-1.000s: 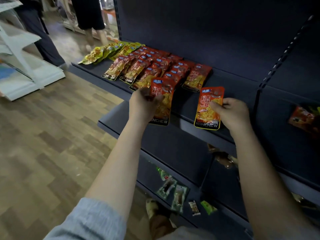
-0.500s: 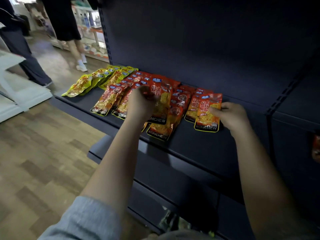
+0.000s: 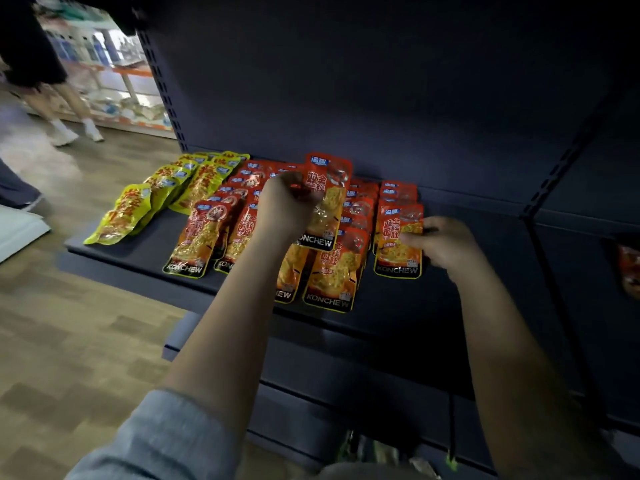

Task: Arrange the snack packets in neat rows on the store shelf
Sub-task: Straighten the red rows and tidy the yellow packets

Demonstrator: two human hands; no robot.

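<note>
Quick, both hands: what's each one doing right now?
Left hand: grips a red packet, raised above the rows.
Right hand: pinches the rightmost packet lying on the shelf.

Two hands show: the left hand (image 3: 284,206) and the right hand (image 3: 440,242), each with one red packet. Red packets (image 3: 329,271) form five overlapping rows at frame centre, yellow packets (image 3: 121,216) two rows at left; exact totals cannot be told.

On the shelf (image 3: 145,244) at frame centre, rows of snack packets (image 3: 194,244) run front to back, a separate packet group (image 3: 138,209) lies at their left, and a lone packet (image 3: 628,268) sits at the far right edge.
</note>
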